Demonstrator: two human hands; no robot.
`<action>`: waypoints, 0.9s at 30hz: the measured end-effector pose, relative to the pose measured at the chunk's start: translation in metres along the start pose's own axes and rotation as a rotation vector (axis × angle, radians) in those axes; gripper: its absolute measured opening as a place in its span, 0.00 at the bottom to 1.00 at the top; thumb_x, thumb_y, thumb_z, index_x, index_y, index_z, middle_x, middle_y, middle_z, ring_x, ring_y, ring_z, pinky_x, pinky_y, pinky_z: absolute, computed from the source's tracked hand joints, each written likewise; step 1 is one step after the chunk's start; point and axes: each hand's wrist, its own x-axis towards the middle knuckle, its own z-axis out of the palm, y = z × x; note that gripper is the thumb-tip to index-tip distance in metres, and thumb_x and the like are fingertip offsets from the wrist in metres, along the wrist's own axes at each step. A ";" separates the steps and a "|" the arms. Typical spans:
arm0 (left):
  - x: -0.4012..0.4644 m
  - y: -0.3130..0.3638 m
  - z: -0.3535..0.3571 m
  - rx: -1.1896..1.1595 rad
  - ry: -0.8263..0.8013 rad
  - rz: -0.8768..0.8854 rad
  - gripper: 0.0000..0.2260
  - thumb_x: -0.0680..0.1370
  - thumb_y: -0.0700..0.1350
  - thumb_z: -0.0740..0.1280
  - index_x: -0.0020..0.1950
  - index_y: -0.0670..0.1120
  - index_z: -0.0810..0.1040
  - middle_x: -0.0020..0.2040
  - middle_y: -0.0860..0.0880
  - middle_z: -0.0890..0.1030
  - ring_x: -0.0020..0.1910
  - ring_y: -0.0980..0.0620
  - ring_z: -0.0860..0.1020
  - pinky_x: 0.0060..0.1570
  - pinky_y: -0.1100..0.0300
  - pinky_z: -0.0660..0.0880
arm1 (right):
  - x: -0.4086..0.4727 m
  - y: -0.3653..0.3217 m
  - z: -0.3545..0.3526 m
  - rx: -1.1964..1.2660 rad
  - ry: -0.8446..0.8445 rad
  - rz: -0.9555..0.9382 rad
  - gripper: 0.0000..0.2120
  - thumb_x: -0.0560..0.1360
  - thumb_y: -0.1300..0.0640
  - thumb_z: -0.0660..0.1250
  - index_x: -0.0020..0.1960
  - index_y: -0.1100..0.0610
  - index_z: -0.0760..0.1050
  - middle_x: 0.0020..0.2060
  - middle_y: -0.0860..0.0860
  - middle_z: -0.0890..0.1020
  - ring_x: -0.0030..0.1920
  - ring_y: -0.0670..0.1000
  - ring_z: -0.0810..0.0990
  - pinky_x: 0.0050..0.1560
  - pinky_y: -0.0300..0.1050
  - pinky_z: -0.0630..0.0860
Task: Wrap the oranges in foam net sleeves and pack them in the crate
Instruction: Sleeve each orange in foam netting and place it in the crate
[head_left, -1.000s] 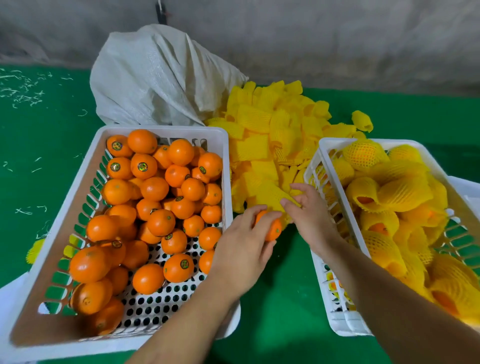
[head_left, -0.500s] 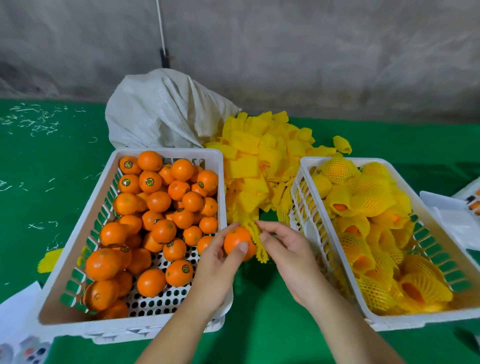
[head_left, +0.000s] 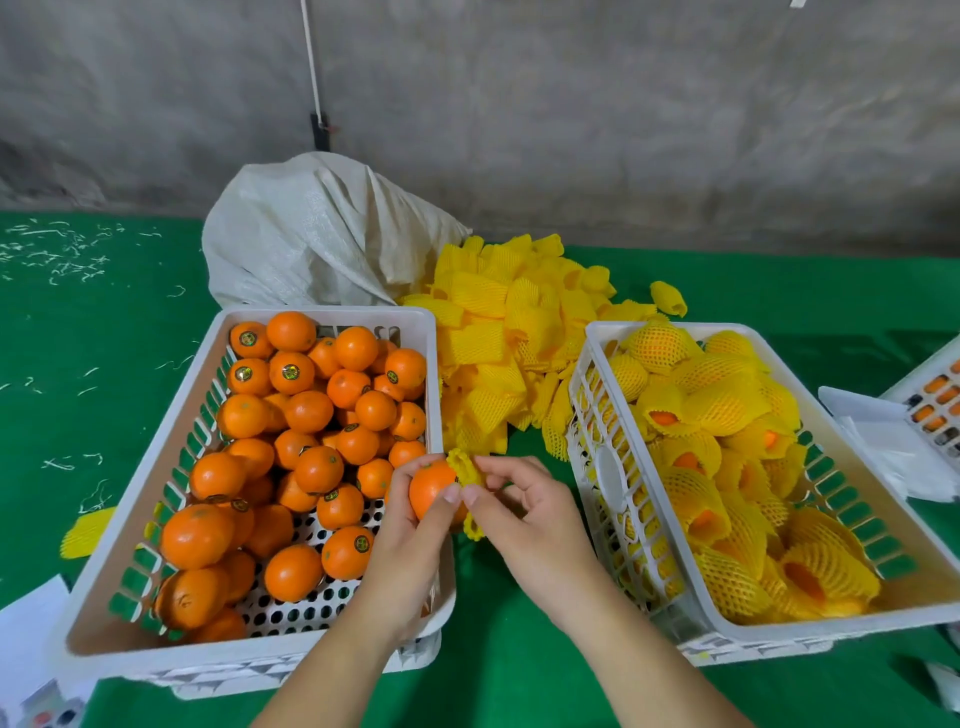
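Green cloth (head_left: 498, 675) | left hand (head_left: 410, 551) grips orange (head_left: 428, 491) | right hand (head_left: 524, 519) pinches half-hidden sleeve (head_left: 464, 467)

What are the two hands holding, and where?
The left hand grips an orange around its sides. The right hand pinches the rim of a yellow foam sleeve against the orange.

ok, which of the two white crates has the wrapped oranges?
The right-hand crate: its oranges sit in yellow foam net sleeves. The left crate holds only bare ones.
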 end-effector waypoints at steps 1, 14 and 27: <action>0.001 0.001 0.000 -0.015 -0.004 -0.005 0.22 0.74 0.61 0.75 0.66 0.58 0.77 0.62 0.47 0.84 0.62 0.47 0.83 0.58 0.58 0.81 | 0.000 0.001 0.000 -0.021 -0.012 -0.017 0.16 0.73 0.44 0.73 0.60 0.44 0.83 0.50 0.42 0.80 0.51 0.48 0.84 0.54 0.48 0.83; -0.006 0.009 0.002 -0.211 -0.073 -0.025 0.25 0.72 0.51 0.78 0.69 0.54 0.82 0.65 0.48 0.82 0.56 0.40 0.85 0.49 0.54 0.83 | 0.026 0.016 -0.012 -0.193 0.255 0.005 0.07 0.78 0.60 0.72 0.47 0.49 0.78 0.36 0.48 0.80 0.37 0.47 0.77 0.41 0.47 0.77; -0.009 0.004 0.005 -0.032 -0.106 -0.048 0.22 0.72 0.50 0.80 0.65 0.49 0.85 0.66 0.39 0.82 0.52 0.40 0.87 0.44 0.57 0.84 | 0.028 0.012 -0.029 -0.098 0.056 0.039 0.07 0.77 0.58 0.75 0.47 0.45 0.82 0.45 0.47 0.87 0.50 0.47 0.85 0.52 0.47 0.81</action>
